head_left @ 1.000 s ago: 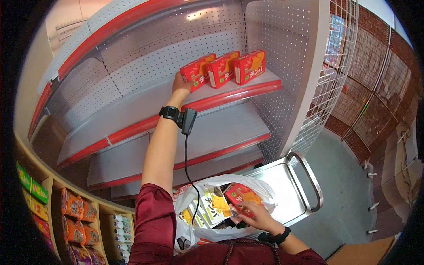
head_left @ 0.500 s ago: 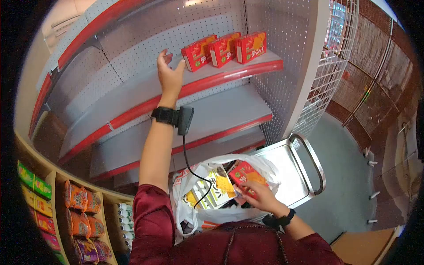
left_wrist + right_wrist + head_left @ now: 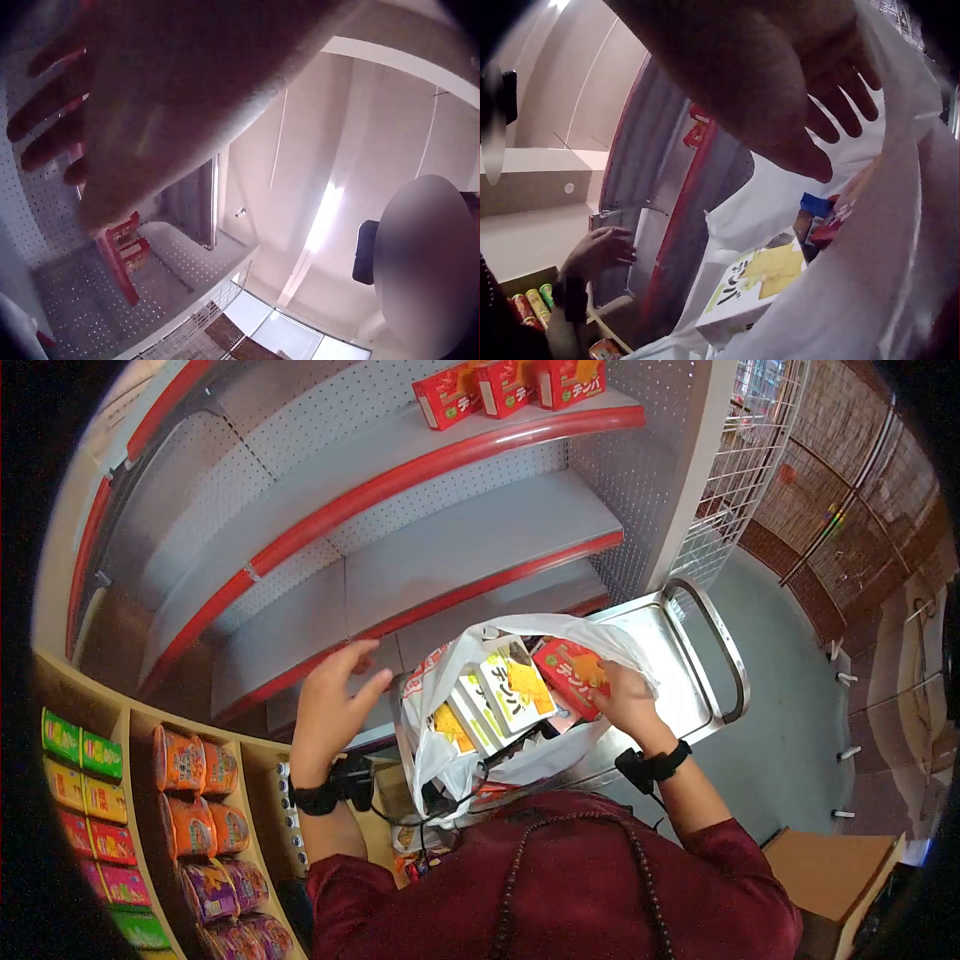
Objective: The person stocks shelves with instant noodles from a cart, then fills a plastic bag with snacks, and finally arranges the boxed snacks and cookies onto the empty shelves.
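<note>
We see the right hand [image 3: 632, 705] beside a red box [image 3: 568, 670] inside the white bag [image 3: 545, 758]: fingers straight, nothing visibly clasped, contact uncertain. The box lies just left of this nearer hand, its long axis seemingly slanting toward it. Across the bag, the left hand [image 3: 332, 705] spreads, holding nothing. Beyond, three red boxes [image 3: 505, 388] occupy a shelf [image 3: 450, 448].

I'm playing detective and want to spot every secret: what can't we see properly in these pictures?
- Head view: parts of the three red boxes on the shelf, cut off by the top edge.
- Head view: what lies deep in the white bag, covered by white boxes.
- Head view: part of the bagged red box, hidden by the right hand.
- Right wrist view: lettering on the blue packet, too small and blurred.
</note>
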A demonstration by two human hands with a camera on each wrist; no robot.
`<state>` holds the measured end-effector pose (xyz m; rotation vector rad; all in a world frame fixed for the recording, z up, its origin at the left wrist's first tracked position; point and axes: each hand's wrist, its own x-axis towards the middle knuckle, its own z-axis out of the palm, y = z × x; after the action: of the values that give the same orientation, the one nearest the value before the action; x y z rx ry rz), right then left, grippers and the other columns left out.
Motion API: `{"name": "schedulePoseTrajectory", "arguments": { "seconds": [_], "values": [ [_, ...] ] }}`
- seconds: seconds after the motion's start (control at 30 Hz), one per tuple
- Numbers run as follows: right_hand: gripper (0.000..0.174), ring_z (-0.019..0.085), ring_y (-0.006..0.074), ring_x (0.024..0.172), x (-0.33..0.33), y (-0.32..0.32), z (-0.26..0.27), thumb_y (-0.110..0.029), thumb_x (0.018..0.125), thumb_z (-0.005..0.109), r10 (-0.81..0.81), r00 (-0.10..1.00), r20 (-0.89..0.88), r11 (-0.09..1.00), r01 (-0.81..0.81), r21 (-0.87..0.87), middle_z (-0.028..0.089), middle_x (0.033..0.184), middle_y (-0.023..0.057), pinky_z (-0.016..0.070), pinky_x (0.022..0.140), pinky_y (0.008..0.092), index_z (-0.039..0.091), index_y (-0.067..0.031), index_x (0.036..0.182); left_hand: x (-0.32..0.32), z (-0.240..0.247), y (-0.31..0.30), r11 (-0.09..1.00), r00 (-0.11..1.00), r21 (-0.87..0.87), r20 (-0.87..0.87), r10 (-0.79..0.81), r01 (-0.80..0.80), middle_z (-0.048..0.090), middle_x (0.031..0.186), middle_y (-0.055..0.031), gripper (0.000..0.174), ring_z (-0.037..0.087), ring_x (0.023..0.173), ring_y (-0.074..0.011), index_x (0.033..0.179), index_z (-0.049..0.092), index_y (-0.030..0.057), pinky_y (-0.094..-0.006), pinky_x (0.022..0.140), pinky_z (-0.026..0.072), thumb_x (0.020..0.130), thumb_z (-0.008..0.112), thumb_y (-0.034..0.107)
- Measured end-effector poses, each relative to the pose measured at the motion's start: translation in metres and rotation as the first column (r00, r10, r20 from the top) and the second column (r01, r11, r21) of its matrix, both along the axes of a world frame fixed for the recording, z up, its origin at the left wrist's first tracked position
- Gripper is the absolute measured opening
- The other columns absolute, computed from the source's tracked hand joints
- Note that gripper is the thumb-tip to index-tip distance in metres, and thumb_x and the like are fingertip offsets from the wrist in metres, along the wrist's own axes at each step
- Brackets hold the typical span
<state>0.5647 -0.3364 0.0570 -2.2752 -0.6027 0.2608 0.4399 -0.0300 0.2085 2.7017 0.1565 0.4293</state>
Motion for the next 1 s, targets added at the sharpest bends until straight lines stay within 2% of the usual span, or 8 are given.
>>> {"name": "schedulePoseTrajectory", "arguments": {
  "seconds": [0.07,0.13,0.27,0.47,0.53,0.6,0.7,1.0],
  "values": [
    [0.056,0.052,0.033,0.099,-0.005,0.005,0.006,-0.019,0.065,0.069,0.016,0.998,0.057,1.0,-0.018,0.025,0.05,0.114,0.0183,0.042,0.085,0.0384,0.049,-0.0025,0.114,-0.019,-0.008,-0.005,0.997,0.996,-0.072,-0.086,0.01,-0.016,0.061,0.092,-0.0135,0.036,0.06,0.082,-0.0219,0.105,0.057,0.0032,-0.0317,0.073,0.0461,0.073,0.064,0.02],
    [0.034,0.057,0.0318,0.08,-0.013,0.016,0.028,-0.032,0.078,0.058,0.012,0.93,0.368,0.988,-0.067,0.136,0.06,0.091,0.0125,0.0454,0.075,0.0373,0.057,-0.0086,0.102,-0.029,-0.033,-0.014,0.881,0.958,-0.466,-0.206,-0.2,0.084,0.062,0.092,-0.0112,0.036,0.059,0.084,-0.019,0.107,0.056,0.0038,-0.0311,0.076,0.0455,0.075,0.064,0.019],
    [0.037,0.056,0.0308,0.083,-0.008,0.021,0.006,-0.036,0.077,0.057,-0.005,0.784,0.621,0.993,-0.071,0.097,0.059,0.093,0.0111,0.0453,0.073,0.0376,0.056,-0.0099,0.103,-0.027,-0.094,-0.035,0.823,0.877,-0.532,-0.277,-0.393,0.2,0.061,0.094,-0.0102,0.034,0.058,0.086,-0.019,0.108,0.056,0.004,-0.0305,0.08,0.044,0.078,0.062,0.019],
    [0.046,0.053,0.0289,0.093,-0.019,0.019,0.046,-0.034,0.073,0.063,0.215,0.933,0.29,0.97,-0.169,-0.176,0.057,0.103,0.011,0.0448,0.078,0.0352,0.053,-0.0096,0.11,-0.018,-0.11,-0.038,0.791,0.942,-0.608,-0.228,-0.245,0.058,0.06,0.1,-0.01,0.033,0.057,0.092,-0.0185,0.109,0.055,0.0028,-0.0292,0.082,0.0423,0.08,0.061,0.018],
    [0.061,0.053,0.0276,0.097,-0.019,0.004,0.008,-0.029,0.064,0.072,0.052,0.998,-0.024,0.889,-0.035,0.456,0.055,0.105,0.0137,0.0435,0.082,0.0328,0.048,-0.0055,0.116,-0.017,-0.114,-0.032,0.631,0.957,-0.772,-0.121,-0.263,0.076,0.059,0.1,-0.0095,0.034,0.056,0.09,-0.0161,0.111,0.053,0.0003,-0.0271,0.082,0.0424,0.083,0.058,0.018],
    [0.074,0.052,0.0238,0.1,-0.015,0.0,0.006,-0.023,0.054,0.079,0.016,0.956,-0.291,0.913,0.104,0.393,0.055,0.104,0.0131,0.0402,0.088,0.034,0.045,-0.0038,0.117,-0.014,-0.107,-0.032,0.602,0.957,-0.796,-0.114,-0.265,0.071,0.059,0.101,-0.0095,0.034,0.056,0.09,-0.0151,0.112,0.051,-0.0014,-0.0263,0.081,0.0428,0.085,0.056,0.018],
    [0.076,0.041,0.0281,0.114,-0.024,-0.003,0.026,-0.02,0.053,0.078,0.303,0.919,0.251,0.873,-0.373,0.315,0.041,0.123,0.0154,0.0322,0.096,0.0384,0.043,-0.0072,0.119,-0.01,-0.1,-0.038,0.495,0.951,-0.869,-0.129,-0.28,0.028,0.058,0.101,-0.0101,0.034,0.055,0.092,-0.0136,0.112,0.049,-0.0044,-0.0258,0.08,0.0437,0.086,0.055,0.017],
    [0.085,0.038,0.0308,0.117,-0.046,0.027,0.046,-0.02,0.057,0.078,0.179,0.849,0.497,0.912,-0.333,0.241,0.038,0.127,0.0165,0.0303,0.098,0.0394,0.034,-0.0076,0.128,-0.014,-0.094,-0.051,0.356,0.986,-0.934,-0.022,-0.165,0.039,0.058,0.1,-0.0126,0.043,0.058,0.088,-0.0131,0.118,0.039,-0.0044,-0.0238,0.075,0.0464,0.082,0.058,0.008]
  ]
}}
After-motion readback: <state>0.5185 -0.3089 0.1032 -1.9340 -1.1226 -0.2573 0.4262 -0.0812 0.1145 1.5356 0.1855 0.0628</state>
